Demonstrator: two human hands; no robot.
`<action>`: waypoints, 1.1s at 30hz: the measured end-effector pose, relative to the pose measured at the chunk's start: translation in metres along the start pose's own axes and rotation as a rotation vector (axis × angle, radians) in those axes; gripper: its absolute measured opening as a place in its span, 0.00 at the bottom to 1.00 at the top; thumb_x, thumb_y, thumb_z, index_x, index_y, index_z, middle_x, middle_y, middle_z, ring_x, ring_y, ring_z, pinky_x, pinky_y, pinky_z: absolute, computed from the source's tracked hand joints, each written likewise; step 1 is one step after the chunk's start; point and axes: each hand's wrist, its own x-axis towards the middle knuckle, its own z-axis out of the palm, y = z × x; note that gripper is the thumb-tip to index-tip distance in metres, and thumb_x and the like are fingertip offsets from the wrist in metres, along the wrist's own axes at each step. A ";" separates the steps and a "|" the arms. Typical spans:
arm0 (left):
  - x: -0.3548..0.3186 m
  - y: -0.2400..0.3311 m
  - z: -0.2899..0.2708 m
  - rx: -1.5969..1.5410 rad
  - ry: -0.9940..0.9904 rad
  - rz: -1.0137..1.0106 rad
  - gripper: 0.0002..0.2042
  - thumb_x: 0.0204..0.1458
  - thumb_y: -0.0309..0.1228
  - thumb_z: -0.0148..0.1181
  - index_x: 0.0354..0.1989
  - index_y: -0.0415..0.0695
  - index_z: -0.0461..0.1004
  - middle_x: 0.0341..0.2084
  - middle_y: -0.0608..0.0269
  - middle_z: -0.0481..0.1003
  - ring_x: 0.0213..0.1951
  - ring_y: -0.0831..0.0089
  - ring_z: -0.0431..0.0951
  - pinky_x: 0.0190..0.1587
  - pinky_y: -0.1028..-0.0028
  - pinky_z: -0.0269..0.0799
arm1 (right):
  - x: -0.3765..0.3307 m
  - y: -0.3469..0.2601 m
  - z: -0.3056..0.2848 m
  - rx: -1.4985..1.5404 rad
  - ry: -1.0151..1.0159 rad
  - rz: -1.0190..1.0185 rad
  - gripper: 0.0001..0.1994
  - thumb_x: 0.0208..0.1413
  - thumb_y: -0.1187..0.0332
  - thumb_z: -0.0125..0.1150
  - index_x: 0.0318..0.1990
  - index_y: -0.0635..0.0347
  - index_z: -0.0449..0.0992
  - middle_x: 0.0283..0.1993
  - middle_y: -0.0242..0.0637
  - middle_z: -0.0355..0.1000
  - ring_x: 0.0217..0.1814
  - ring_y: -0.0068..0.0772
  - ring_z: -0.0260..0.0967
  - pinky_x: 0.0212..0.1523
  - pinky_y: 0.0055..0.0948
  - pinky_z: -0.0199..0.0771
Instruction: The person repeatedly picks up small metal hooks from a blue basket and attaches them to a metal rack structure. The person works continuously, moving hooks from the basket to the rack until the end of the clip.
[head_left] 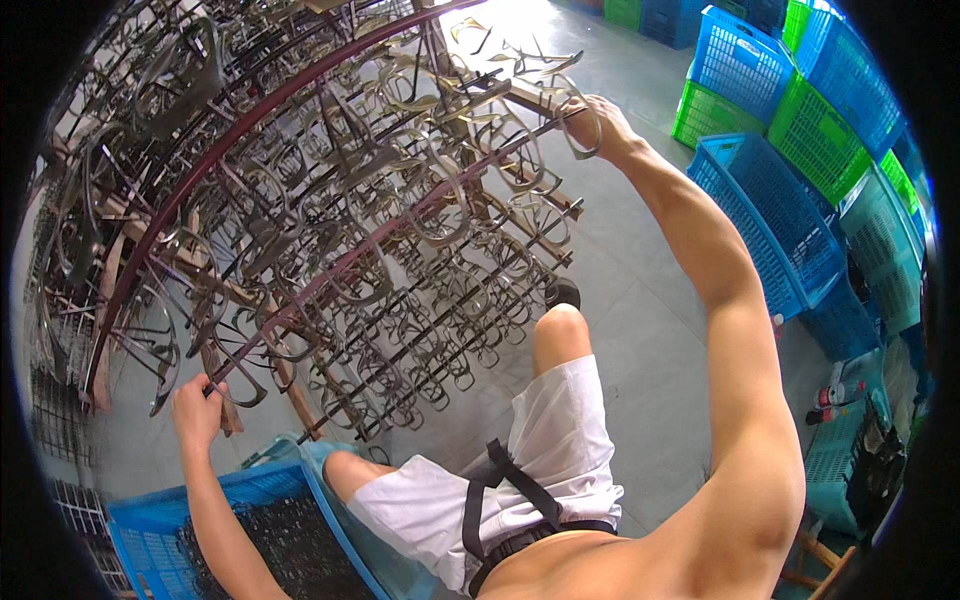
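A long dark reddish rod (378,238) runs slantwise before me, strung with several shiny grey-brown looped pieces (448,228); their exact kind is unclear. My left hand (197,408) is closed around the rod's lower left end. At its upper right end, my right hand (594,125) is closed on the rod, partly behind a hanging loop (582,150). Beyond and below it, more rods with similar loops (420,375) hang in rows on a wooden rack (300,402).
A blue crate (150,545) holding many black pieces (285,545) stands by my left forearm. Stacked blue crates (740,60) and green crates (815,130) line the right side. An open blue basket (750,220) stands nearer. Grey floor (640,400) shows between.
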 end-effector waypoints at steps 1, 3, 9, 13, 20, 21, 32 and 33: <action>-0.009 0.001 0.000 0.009 0.042 0.002 0.10 0.46 0.35 0.60 0.28 0.39 0.73 0.22 0.49 0.75 0.29 0.49 0.73 0.31 0.58 0.66 | 0.001 -0.001 0.002 -0.017 0.010 0.018 0.08 0.53 0.65 0.51 0.35 0.57 0.74 0.33 0.44 0.73 0.38 0.47 0.71 0.40 0.39 0.70; -0.031 0.014 -0.004 0.024 0.050 -0.001 0.10 0.47 0.35 0.60 0.29 0.41 0.74 0.23 0.50 0.75 0.30 0.49 0.74 0.31 0.57 0.67 | 0.002 -0.011 -0.002 -0.020 -0.029 0.049 0.07 0.51 0.68 0.51 0.34 0.61 0.73 0.33 0.46 0.74 0.39 0.47 0.71 0.40 0.40 0.70; -0.046 -0.003 0.013 -0.088 0.060 0.012 0.12 0.48 0.34 0.59 0.39 0.44 0.73 0.28 0.51 0.76 0.34 0.50 0.75 0.35 0.60 0.69 | -0.015 -0.004 0.008 0.078 -0.061 -0.027 0.08 0.50 0.74 0.49 0.38 0.61 0.71 0.36 0.47 0.72 0.41 0.52 0.69 0.41 0.43 0.69; -0.047 -0.010 0.042 -0.376 0.227 0.071 0.12 0.49 0.29 0.57 0.41 0.40 0.72 0.36 0.50 0.76 0.38 0.56 0.76 0.39 0.65 0.70 | -0.022 -0.003 0.034 0.067 0.209 -0.052 0.11 0.48 0.79 0.49 0.40 0.61 0.70 0.41 0.47 0.69 0.45 0.52 0.66 0.45 0.43 0.67; -0.019 0.002 0.096 -0.218 0.967 0.056 0.07 0.52 0.30 0.54 0.29 0.41 0.75 0.28 0.58 0.76 0.31 0.58 0.74 0.35 0.65 0.67 | -0.007 0.007 0.073 0.198 0.313 0.078 0.12 0.49 0.81 0.46 0.40 0.64 0.70 0.40 0.46 0.66 0.45 0.50 0.64 0.46 0.43 0.65; -0.017 0.005 0.099 -0.192 1.008 0.013 0.08 0.52 0.30 0.54 0.27 0.40 0.75 0.27 0.58 0.76 0.29 0.58 0.73 0.34 0.65 0.67 | -0.003 0.014 0.073 -0.085 0.363 -0.084 0.10 0.51 0.81 0.45 0.40 0.65 0.70 0.39 0.47 0.66 0.43 0.50 0.64 0.44 0.44 0.66; 0.154 0.026 0.126 -0.150 1.132 0.074 0.07 0.48 0.30 0.52 0.20 0.44 0.71 0.20 0.64 0.72 0.24 0.61 0.72 0.29 0.66 0.66 | 0.101 0.093 0.169 -0.323 0.646 -0.251 0.16 0.50 0.79 0.44 0.48 0.66 0.68 0.48 0.50 0.68 0.50 0.52 0.64 0.54 0.46 0.61; 0.174 0.016 0.131 -0.145 1.115 0.092 0.08 0.49 0.30 0.51 0.21 0.44 0.72 0.21 0.63 0.73 0.26 0.59 0.72 0.31 0.65 0.66 | 0.107 0.080 0.172 -0.334 0.592 -0.191 0.16 0.50 0.79 0.44 0.47 0.65 0.68 0.46 0.49 0.68 0.49 0.52 0.64 0.54 0.46 0.61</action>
